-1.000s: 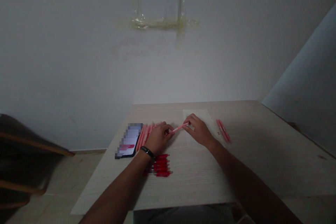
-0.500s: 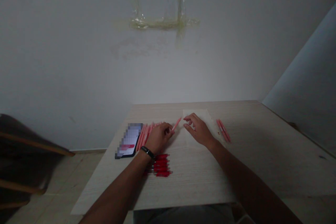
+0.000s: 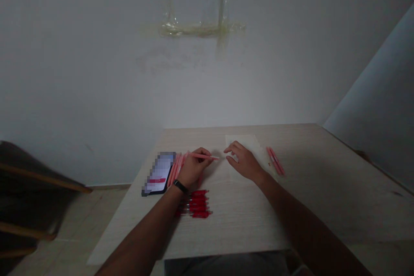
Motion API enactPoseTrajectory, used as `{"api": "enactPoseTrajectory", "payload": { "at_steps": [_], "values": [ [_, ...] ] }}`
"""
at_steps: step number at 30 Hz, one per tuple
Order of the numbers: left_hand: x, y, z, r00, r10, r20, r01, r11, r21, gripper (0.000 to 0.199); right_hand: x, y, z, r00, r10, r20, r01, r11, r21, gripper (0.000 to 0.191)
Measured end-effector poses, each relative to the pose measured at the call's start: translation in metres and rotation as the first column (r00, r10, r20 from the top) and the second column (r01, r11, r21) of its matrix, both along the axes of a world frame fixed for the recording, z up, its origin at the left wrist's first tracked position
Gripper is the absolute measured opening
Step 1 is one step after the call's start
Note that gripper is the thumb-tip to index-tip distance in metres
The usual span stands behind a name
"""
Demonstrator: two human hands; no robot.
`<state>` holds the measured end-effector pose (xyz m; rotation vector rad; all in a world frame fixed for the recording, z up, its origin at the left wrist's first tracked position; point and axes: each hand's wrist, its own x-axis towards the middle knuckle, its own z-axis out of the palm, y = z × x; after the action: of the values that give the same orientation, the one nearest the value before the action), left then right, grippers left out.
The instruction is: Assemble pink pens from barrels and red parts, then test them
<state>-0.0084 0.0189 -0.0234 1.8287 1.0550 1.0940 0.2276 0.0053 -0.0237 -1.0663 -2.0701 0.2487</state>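
My left hand (image 3: 195, 167) pinches a slim pink pen (image 3: 204, 156), held nearly level with its pale end pointing right. Under and left of that hand lies a row of pink pens (image 3: 174, 170), partly hidden by it. Close to the pen's right end is my right hand (image 3: 241, 160), its fingers curved apart with nothing between them. It hovers over a whitish, see-through sheet or bag (image 3: 247, 139) on the table. Beside my left wrist, which wears a black band, several red pens (image 3: 199, 204) lie in a stack.
A phone (image 3: 160, 173) lies left of the pink pens. More pink pens (image 3: 274, 161) lie right of my right hand. The wooden table (image 3: 246, 224) meets a wall (image 3: 207, 90) at the back. A dark chair (image 3: 29, 194) stands at the left.
The pink pen in my left hand has swung from slanting upward to nearly level. My right hand has shifted slightly and stays apart from it.
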Motion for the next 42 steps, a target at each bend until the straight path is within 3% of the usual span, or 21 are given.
{"api": "enactPoseTrajectory", "payload": {
  "at_steps": [8, 17, 29, 42],
  "values": [
    [0.004, -0.005, 0.008, 0.984, -0.036, 0.176, 0.062, 0.988, -0.14, 0.018, 0.0, -0.001, -0.001, 0.999, 0.031, 0.027, -0.031, 0.999, 0.02, 0.014],
    [0.004, -0.006, 0.009, 0.973, -0.063, 0.223, 0.109, 0.974, -0.199, 0.019, -0.001, -0.002, 0.003, 0.996, 0.087, 0.009, -0.087, 0.996, 0.01, 0.005],
    [0.007, 0.0, -0.003, 0.91, 0.036, 0.414, 0.113, 0.937, -0.33, 0.026, 0.0, -0.003, 0.003, 0.991, 0.131, -0.038, -0.131, 0.991, 0.015, 0.01],
    [0.007, -0.005, 0.003, 0.935, -0.013, 0.353, 0.122, 0.95, -0.289, 0.016, 0.002, 0.004, -0.003, 0.987, 0.149, -0.066, -0.147, 0.989, 0.033, 0.017]
  ]
}}
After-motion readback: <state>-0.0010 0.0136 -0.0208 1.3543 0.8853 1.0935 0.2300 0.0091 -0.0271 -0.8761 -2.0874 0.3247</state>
